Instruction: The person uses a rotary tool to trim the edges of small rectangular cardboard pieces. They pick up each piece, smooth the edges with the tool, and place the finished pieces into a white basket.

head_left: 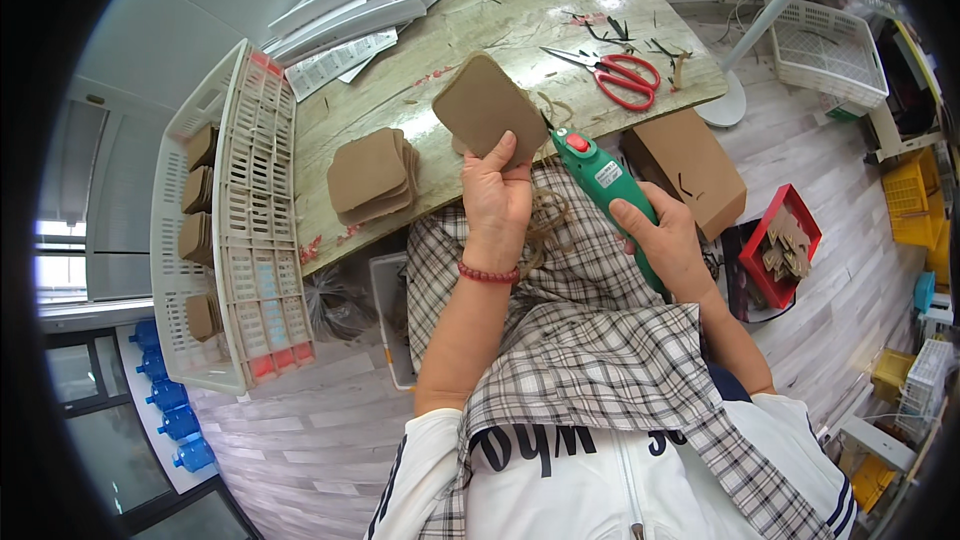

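My left hand (pixel 497 185) grips a flat brown panel with rounded corners (pixel 484 105) near the table's front edge, thumb on its face. In my right hand (pixel 660 235) is a green handheld power tool with a red switch (pixel 598 168). Its dark thin tip sits close by the panel's right edge; whether they touch I cannot tell. Left of my left hand, a stack of similar brown panels (pixel 370 175) lies on the table. Red-handled scissors (pixel 615 75) rest open beyond the tool.
A white slatted crate (pixel 235 210) with brown panels stands left of the table (pixel 380 100). Rolled papers (pixel 350 15) lie at the far left, dark scraps (pixel 610 32) at the far right. Below on the right are a cardboard box (pixel 690 165) and a red tray (pixel 780 250) of scraps.
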Available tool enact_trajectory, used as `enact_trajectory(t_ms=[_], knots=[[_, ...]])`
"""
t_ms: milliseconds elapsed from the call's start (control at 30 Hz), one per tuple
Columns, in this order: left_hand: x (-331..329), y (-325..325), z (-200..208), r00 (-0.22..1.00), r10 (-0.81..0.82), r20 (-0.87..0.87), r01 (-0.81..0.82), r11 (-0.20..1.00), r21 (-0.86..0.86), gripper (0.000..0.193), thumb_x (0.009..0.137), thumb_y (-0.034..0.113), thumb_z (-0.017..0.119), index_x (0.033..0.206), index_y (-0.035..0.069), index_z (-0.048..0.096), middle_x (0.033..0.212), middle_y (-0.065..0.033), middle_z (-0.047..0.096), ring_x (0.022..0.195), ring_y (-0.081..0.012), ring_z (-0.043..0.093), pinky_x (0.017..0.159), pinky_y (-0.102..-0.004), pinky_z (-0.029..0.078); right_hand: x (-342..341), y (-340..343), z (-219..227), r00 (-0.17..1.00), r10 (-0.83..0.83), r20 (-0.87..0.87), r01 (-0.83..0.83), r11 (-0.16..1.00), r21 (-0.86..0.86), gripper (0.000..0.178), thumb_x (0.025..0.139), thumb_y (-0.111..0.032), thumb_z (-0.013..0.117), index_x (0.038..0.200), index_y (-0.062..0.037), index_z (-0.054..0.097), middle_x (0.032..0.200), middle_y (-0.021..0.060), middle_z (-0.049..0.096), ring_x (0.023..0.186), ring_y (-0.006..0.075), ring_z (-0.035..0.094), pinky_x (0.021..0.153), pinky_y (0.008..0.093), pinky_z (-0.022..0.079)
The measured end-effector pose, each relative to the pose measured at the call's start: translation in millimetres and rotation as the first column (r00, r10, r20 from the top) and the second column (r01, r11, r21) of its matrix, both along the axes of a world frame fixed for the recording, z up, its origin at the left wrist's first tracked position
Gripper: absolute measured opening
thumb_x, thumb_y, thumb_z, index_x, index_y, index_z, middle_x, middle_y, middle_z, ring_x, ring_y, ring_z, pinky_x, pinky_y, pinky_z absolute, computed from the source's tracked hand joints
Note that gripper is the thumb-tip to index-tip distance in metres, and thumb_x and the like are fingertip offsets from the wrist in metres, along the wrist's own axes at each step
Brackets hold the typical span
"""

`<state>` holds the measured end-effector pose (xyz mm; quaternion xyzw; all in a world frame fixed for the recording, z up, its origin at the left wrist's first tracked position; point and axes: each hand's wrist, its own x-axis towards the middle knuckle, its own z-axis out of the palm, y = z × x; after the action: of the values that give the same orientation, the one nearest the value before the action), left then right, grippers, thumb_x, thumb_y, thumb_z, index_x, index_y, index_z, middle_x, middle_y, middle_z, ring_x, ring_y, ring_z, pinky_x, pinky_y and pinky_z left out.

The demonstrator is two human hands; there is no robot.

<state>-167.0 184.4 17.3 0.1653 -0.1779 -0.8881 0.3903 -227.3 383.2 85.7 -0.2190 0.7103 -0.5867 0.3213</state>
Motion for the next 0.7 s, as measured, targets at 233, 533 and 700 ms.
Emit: enact_trajectory(t_ms=[233,533,700], knots=[[3,16,-2,0.996,-0.076,0.047,0.077,0.996,-0.032,0.038,0.087,-0.009,0.058,0.122,0.004,0.051,0.119,-0.0098,0.06,0.108,-0.024,0.06,0.097,-0.0394,0.051,-3,-1,3,0.999,-0.009,-0.032,0.009,1.0,-0.004,0.034,0.09,-0.03,0.067,0.099,0.0017,0.064,0.069,0.0001,0.056,0.056,0.0058,0.051,0.052,0.0232,0.043],[10,39,-12,0.981,-0.152,0.123,0.161,0.984,-0.069,0.033,0.087,-0.008,0.059,0.118,0.002,0.053,0.114,-0.0099,0.063,0.102,-0.0219,0.063,0.091,-0.0367,0.053,-10,-4,5,0.997,-0.056,-0.045,0.056,0.998,-0.016,0.034,0.09,-0.03,0.068,0.1,0.0021,0.064,0.071,0.0006,0.057,0.055,0.0057,0.051,0.051,0.0228,0.043],[21,37,-13,0.971,-0.168,0.17,0.198,0.965,-0.175,0.035,0.086,-0.01,0.057,0.119,0.001,0.054,0.113,-0.0109,0.065,0.098,-0.0204,0.065,0.086,-0.0346,0.055,-17,1,6,0.999,-0.033,0.001,0.033,0.998,-0.044,0.032,0.09,-0.028,0.067,0.099,0.002,0.064,0.071,-0.0001,0.057,0.056,0.0054,0.051,0.051,0.0224,0.043]])
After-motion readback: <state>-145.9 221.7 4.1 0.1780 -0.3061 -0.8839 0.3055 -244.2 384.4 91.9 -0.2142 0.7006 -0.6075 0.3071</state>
